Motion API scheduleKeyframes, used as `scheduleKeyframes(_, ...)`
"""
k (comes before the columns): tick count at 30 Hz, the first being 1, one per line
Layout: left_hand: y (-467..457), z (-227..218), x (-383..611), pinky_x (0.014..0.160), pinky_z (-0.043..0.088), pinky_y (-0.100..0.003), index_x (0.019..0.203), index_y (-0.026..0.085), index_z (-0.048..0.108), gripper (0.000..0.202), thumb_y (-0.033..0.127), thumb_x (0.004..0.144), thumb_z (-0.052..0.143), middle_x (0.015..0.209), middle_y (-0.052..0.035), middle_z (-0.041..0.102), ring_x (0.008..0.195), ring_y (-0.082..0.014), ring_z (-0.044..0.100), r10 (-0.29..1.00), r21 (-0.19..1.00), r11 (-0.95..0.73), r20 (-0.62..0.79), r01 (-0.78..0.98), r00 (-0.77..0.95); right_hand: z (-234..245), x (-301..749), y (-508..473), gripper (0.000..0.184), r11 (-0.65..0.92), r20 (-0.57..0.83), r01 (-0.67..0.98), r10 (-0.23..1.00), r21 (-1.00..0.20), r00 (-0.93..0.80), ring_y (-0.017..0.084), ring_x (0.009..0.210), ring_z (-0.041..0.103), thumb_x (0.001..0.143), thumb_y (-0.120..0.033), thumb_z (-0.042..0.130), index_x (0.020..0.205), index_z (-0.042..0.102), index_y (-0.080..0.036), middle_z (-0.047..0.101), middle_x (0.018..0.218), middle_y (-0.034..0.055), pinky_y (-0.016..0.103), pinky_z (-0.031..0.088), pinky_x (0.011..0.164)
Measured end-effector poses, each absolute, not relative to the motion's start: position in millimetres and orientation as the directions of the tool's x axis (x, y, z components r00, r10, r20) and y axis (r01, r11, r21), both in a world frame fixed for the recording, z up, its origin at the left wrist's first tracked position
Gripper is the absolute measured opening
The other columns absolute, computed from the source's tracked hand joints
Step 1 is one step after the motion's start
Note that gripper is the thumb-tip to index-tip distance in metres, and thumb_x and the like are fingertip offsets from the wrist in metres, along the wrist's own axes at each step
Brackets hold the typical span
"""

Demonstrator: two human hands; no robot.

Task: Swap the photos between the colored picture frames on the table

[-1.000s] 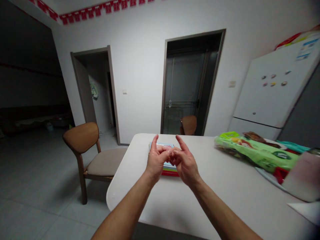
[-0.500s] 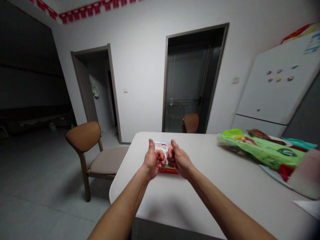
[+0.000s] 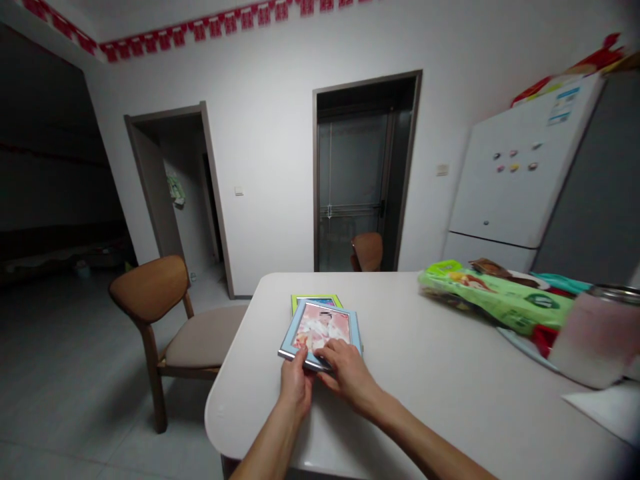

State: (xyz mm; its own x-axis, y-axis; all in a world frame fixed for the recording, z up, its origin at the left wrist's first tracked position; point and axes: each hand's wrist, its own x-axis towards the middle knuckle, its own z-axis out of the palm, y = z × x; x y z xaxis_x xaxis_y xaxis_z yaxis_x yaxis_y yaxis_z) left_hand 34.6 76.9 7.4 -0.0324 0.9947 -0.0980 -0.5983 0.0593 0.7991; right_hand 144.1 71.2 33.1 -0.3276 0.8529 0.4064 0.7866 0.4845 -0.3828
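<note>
A light blue picture frame holds a pink photo of a figure in white and tilts slightly above the table. At its near left corner, my left hand is closed on the edge, thumb on top and fingers underneath. My right hand pinches the near edge, fingers over the front and thumb below. Behind and partly covered by it lies a lime-green picture frame with a bluish picture. How much of the green frame is beneath the blue one is hidden.
On the white table, a green printed package lies at the right. A pinkish jar and a white sheet are nearer me. A wooden chair stands left of the table; another chair shows behind it. A fridge stands back right.
Both hands went from fists with thumbs up, over the frames, to gripping the blue picture frame's near edge. The blue frame is now tilted and turned. The camera view has shifted.
</note>
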Motion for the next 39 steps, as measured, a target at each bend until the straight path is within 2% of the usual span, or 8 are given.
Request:
scheduleKeyframes(3,50.9,24.1,39.4,0.078,0.041,-0.027,0.095,0.015,0.056,0.031,0.028,0.067,0.059,0.098,-0.0055,0.06,0.093,-0.0204,0.053,0.997,0.851,-0.042,0.004,-0.523,-0.074,40.6,154.6,56.3,0.035,0.429,0.445,0.645,0.883,-0.633,-0.15,0.022,0.101,0.043,0.068,-0.033,0.051,0.1,0.054,-0.018,0.051,0.107,0.0099,0.037,0.032,0.087)
scheduleKeyframes(7,-0.4,45.1,36.0,0.083,0.039,-0.034,0.107,0.016,0.053,0.037,0.03,0.072,0.052,0.1,-0.007,0.06,0.095,-0.0249,0.052,0.953,0.953,-0.301,0.3,0.022,0.053,60.0,169.2,27.0,0.056,0.216,0.24,0.202,0.965,-0.955,0.104,0.022,0.11,0.04,0.07,-0.046,0.044,0.121,0.035,-0.023,0.042,0.122,0.0073,0.039,0.033,0.089)
scheduleKeyframes(11,-35.0,39.2,27.0,0.088,0.036,-0.037,0.116,0.02,0.046,0.05,0.024,0.067,0.054,0.115,-0.0076,0.051,0.102,-0.0292,0.047,0.75,0.682,-0.654,0.532,0.326,0.392,68.7,176.4,-9.4,0.057,0.025,0.011,-0.237,0.998,-0.971,0.06,0.023,0.094,0.054,0.073,-0.05,0.035,0.122,0.033,-0.023,0.055,0.11,0.0073,0.036,0.045,0.075)
scheduleKeyframes(16,-42.4,5.1,17.6,0.08,0.042,-0.042,0.121,0.024,0.038,0.056,0.025,0.067,0.053,0.121,-0.0092,0.045,0.101,-0.0325,0.047,0.629,0.438,-0.778,0.521,0.452,0.577,48.2,184.9,-20.4,0.051,-0.134,-0.149,-0.358,0.989,-0.924,0.014,0.025,0.078,0.06,0.069,-0.039,0.043,0.115,0.043,-0.016,0.064,0.09,0.0093,0.036,0.047,0.067)
scheduleKeyframes(21,-43.3,-17.5,21.5,0.072,0.046,-0.037,0.118,0.023,0.042,0.05,0.03,0.07,0.051,0.116,-0.0108,0.05,0.094,-0.0294,0.052,0.591,0.242,-0.801,0.47,0.548,0.656,29.5,189.7,-7.5,0.052,-0.261,-0.239,-0.283,0.965,-0.923,-0.113,0.023,0.069,0.062,0.065,-0.031,0.046,0.114,0.043,-0.016,0.066,0.084,0.0068,0.033,0.047,0.061)
scheduleKeyframes(28,-40.8,-35.5,32.1,0.066,0.046,-0.031,0.098,0.018,0.054,0.036,0.04,0.072,0.045,0.099,-0.0048,0.061,0.08,-0.0208,0.052,0.427,0.036,-0.787,0.752,0.616,0.502,12.0,191.9,4.0,0.054,-0.182,-0.166,-0.145,0.979,-0.973,-0.115,0.02,0.069,0.061,0.065,-0.027,0.046,0.117,0.039,-0.014,0.066,0.085,0.0051,0.03,0.047,0.061)
scheduleKeyframes(32,-37.6,-36.7,30.9,0.07,0.044,-0.031,0.097,0.019,0.053,0.036,0.04,0.069,0.05,0.102,-0.0036,0.06,0.082,-0.0198,0.05,0.469,0.019,-0.777,0.685,0.629,0.558,-5.0,201.6,16.1,0.051,-0.038,-0.042,0.257,0.999,-0.966,-0.012,0.018,0.072,0.059,0.063,-0.021,0.044,0.114,0.043,-0.012,0.064,0.087,0.0048,0.027,0.045,0.063)
scheduleKeyframes(39,-35.2,-42.0,31.6,0.073,0.044,-0.034,0.102,0.018,0.05,0.04,0.038,0.068,0.053,0.107,-0.0054,0.057,0.086,-0.0219,0.051,0.54,0.093,-0.789,0.575,0.607,0.615,-18.0,207.6,22.9,0.052,0.029,0.107,0.788,0.993,-0.616,0.047,0.018,0.076,0.056,0.063,-0.021,0.041,0.114,0.044,-0.008,0.06,0.091,0.0102,0.028,0.042,0.072)
